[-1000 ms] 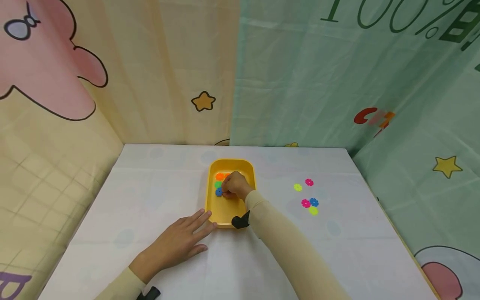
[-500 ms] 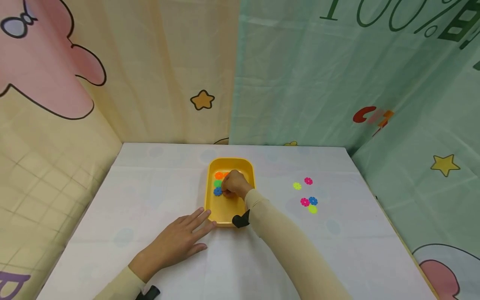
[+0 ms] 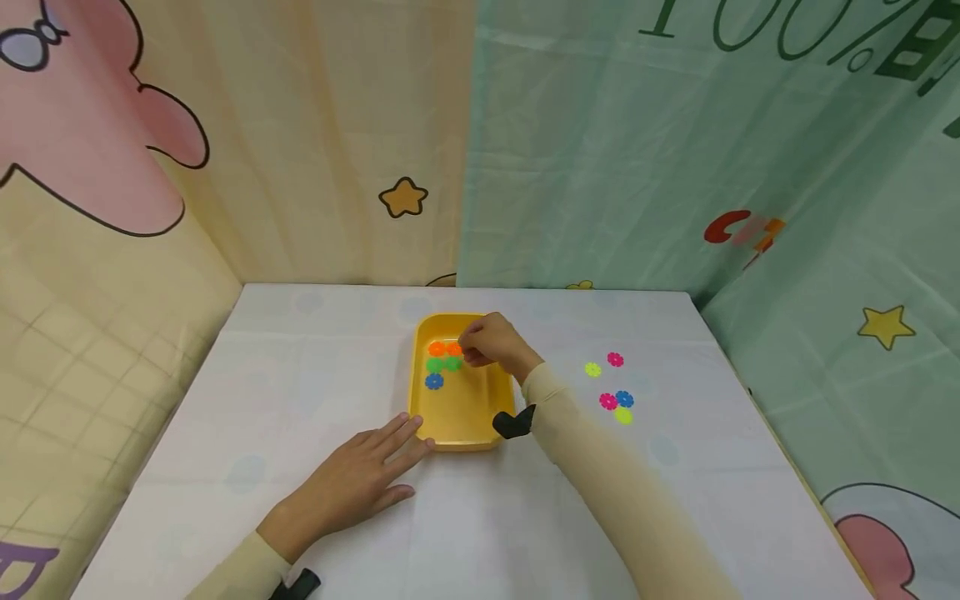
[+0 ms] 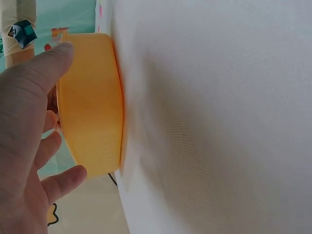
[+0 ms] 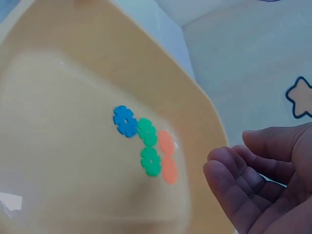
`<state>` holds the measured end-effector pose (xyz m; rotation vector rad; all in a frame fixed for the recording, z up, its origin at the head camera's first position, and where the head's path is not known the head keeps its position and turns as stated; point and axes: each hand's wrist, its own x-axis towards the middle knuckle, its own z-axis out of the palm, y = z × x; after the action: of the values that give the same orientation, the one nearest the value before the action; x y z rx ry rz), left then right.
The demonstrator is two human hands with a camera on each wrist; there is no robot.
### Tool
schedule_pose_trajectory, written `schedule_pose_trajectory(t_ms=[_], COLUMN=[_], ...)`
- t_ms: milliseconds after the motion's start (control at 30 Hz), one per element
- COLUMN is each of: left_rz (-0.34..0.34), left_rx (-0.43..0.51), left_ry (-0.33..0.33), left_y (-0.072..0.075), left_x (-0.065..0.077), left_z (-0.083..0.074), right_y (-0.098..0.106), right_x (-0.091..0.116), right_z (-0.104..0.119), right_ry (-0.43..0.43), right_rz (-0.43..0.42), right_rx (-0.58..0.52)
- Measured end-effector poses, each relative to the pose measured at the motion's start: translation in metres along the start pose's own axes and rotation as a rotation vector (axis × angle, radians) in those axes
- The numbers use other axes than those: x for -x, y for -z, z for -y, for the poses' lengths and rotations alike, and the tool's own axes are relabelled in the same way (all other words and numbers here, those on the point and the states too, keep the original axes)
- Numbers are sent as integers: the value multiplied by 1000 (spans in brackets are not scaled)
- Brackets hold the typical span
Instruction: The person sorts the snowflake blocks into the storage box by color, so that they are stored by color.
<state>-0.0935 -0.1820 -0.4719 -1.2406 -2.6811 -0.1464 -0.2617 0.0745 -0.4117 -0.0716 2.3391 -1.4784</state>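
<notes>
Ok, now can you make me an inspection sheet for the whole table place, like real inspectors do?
Surface: white table, faint printed dots.
Job's things: yellow tray holding two orange pieces, two green pieces and one blue piece; on the table to its right, two pink pieces, two yellow pieces and another blue piece.
Clutter: nothing seen.
Hands: left hand by the tray's near left corner, fingers straight; right hand over the tray, fingers loosely bent, nothing seen in it.
Cables: nothing seen.
Surroundings: cream curtain and green curtain, both with cartoon prints.
</notes>
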Motion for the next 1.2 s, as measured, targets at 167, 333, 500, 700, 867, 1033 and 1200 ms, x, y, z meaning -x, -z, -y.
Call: schedule_pose_trajectory(t_ms=[167, 333, 500, 700, 867, 1033, 1200], left_rz=[-15, -13, -14, -35, -19, 10, -1], left_rx=[4, -4, -5, 3, -2, -1, -7], left_ry=[-17, -11, -6, -10, -10, 6, 3], left_y=[-3, -3, -3, -6, -6, -5, -5], left_x=[-2, -1, -2, -3, -5, -4, -5], left_z=[0, 1, 2, 0, 0, -1, -1], right_y=[36, 70, 102, 142, 170, 185, 191], right_x=[9, 19, 33, 59, 82, 101, 112], right_z=[-1, -15, -38, -77, -113, -142, -158], right_ry=[-31, -69, -68, -96, -170, -195, -197], right_rz=[-73, -144, -202, -258, -311, -340, -342], right_rx=[-23, -45, -86, -31, 49, 90, 126])
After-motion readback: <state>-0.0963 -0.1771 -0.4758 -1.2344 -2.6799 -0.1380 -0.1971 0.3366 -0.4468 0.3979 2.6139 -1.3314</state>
